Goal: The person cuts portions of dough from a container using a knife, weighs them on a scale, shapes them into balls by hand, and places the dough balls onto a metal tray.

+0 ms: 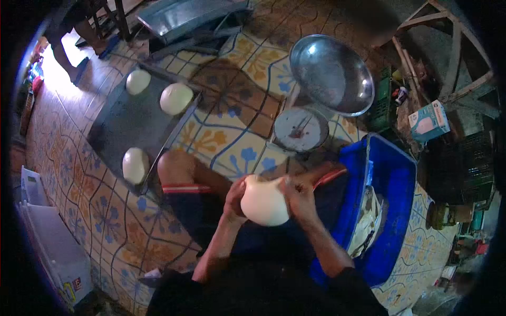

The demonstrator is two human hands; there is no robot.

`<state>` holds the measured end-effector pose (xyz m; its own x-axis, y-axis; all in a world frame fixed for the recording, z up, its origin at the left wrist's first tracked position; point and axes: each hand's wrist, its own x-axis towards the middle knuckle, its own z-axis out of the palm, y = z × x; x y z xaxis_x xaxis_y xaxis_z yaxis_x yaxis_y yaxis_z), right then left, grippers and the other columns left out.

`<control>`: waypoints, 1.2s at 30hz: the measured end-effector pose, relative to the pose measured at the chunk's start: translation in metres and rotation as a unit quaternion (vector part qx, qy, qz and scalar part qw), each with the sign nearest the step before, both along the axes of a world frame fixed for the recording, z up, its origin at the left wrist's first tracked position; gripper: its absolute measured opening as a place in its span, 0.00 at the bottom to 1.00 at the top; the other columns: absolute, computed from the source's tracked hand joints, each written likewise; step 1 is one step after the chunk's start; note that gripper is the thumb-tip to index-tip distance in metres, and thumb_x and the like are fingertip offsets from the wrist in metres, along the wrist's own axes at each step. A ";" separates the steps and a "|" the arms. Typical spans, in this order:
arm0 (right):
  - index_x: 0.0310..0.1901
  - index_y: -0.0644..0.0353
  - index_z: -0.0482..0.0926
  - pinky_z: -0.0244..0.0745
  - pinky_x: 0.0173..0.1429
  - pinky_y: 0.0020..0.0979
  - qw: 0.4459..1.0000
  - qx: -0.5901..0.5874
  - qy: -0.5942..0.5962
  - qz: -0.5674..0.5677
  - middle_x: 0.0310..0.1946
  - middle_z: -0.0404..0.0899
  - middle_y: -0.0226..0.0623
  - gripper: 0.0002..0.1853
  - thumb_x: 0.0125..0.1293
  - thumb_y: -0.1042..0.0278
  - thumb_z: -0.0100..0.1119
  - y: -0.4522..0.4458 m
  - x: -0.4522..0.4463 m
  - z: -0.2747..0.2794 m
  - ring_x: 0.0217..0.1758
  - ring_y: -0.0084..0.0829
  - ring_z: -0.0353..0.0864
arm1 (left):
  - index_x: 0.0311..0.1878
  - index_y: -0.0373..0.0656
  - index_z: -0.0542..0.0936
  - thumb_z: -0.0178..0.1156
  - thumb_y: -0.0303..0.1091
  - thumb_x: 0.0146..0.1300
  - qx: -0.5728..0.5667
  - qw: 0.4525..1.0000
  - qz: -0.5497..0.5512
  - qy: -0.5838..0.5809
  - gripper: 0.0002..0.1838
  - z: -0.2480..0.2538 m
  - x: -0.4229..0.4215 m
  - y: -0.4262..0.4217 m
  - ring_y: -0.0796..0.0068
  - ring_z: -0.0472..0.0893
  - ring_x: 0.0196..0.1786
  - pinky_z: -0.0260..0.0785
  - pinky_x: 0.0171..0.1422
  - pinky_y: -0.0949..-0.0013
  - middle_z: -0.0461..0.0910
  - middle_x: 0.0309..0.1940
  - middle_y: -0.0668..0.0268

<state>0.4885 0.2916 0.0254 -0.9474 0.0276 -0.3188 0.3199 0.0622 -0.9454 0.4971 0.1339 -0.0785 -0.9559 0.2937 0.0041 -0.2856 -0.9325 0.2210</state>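
I hold a smooth, pale dough ball in front of my lap. My left hand wraps round its left side. At the upper right, my right hand grips the dough's edge, where the top looks pinched and uneven. On the floor to the left lies a dark flat tray. It carries a dough ball at its far end, another dough ball near its right edge and a third dough ball at the near end.
A dial scale with a wide metal bowl stands ahead. Close on my right is a blue tub holding pale material. Another metal tray lies at the back. A person's legs show far left, near white plastic boxes.
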 end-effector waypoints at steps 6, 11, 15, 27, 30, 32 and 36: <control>0.43 0.67 0.81 0.73 0.53 0.34 0.983 0.107 0.138 0.052 0.39 0.80 0.41 0.13 0.62 0.65 0.59 -0.013 0.002 0.001 0.47 0.30 0.78 | 0.67 0.43 0.59 0.69 0.38 0.53 -0.322 0.946 -0.028 0.010 0.40 0.021 -0.022 0.003 0.71 0.78 0.45 0.72 0.50 0.67 0.78 0.45 0.58; 0.45 0.66 0.76 0.74 0.51 0.35 0.984 0.038 0.120 0.126 0.46 0.76 0.44 0.14 0.58 0.70 0.58 -0.007 -0.011 0.006 0.46 0.30 0.77 | 0.74 0.51 0.29 0.80 0.50 0.31 -0.269 0.916 -0.169 0.244 0.77 0.008 -0.033 -0.024 0.58 0.65 0.64 0.57 0.68 0.58 0.62 0.64 0.54; 0.54 0.62 0.65 0.70 0.57 0.42 0.860 0.276 0.344 0.257 0.61 0.60 0.53 0.24 0.52 0.79 0.51 -0.038 -0.031 0.019 0.59 0.44 0.68 | 0.74 0.49 0.39 0.79 0.48 0.32 -0.403 0.835 -0.081 0.365 0.71 0.049 -0.033 -0.042 0.56 0.65 0.64 0.57 0.69 0.56 0.63 0.63 0.54; 0.65 0.66 0.59 0.61 0.68 0.38 0.942 0.128 0.305 0.050 0.63 0.62 0.47 0.34 0.60 0.62 0.59 -0.078 -0.066 -0.036 0.66 0.41 0.63 | 0.24 0.41 0.77 0.67 0.30 0.28 -0.672 0.533 0.479 0.189 0.14 0.104 -0.076 -0.067 0.58 0.78 0.46 0.68 0.52 0.55 0.80 0.38 0.62; 0.63 0.67 0.62 0.64 0.65 0.36 0.941 -0.319 0.095 0.058 0.60 0.66 0.45 0.29 0.68 0.54 0.51 -0.144 -0.087 0.004 0.62 0.39 0.68 | 0.26 0.40 0.77 0.67 0.28 0.30 -0.671 0.507 0.497 0.216 0.15 0.128 -0.081 -0.104 0.60 0.78 0.43 0.67 0.53 0.56 0.79 0.34 0.61; 0.63 0.66 0.62 0.65 0.64 0.35 0.896 -0.439 0.050 0.044 0.59 0.66 0.44 0.29 0.70 0.52 0.47 -0.177 -0.108 0.010 0.61 0.38 0.68 | 0.37 0.38 0.78 0.69 0.31 0.42 -0.693 0.628 0.343 0.088 0.17 0.124 -0.065 -0.123 0.57 0.76 0.47 0.65 0.56 0.58 0.77 0.37 0.57; 0.58 0.64 0.70 0.67 0.61 0.38 0.926 -0.003 0.351 0.136 0.55 0.72 0.48 0.26 0.73 0.49 0.39 -0.252 -0.158 -0.011 0.56 0.43 0.73 | 0.62 0.37 0.67 0.62 0.50 0.56 -0.686 0.446 0.573 0.046 0.36 0.117 -0.048 -0.175 0.58 0.71 0.59 0.63 0.63 0.58 0.66 0.60 0.51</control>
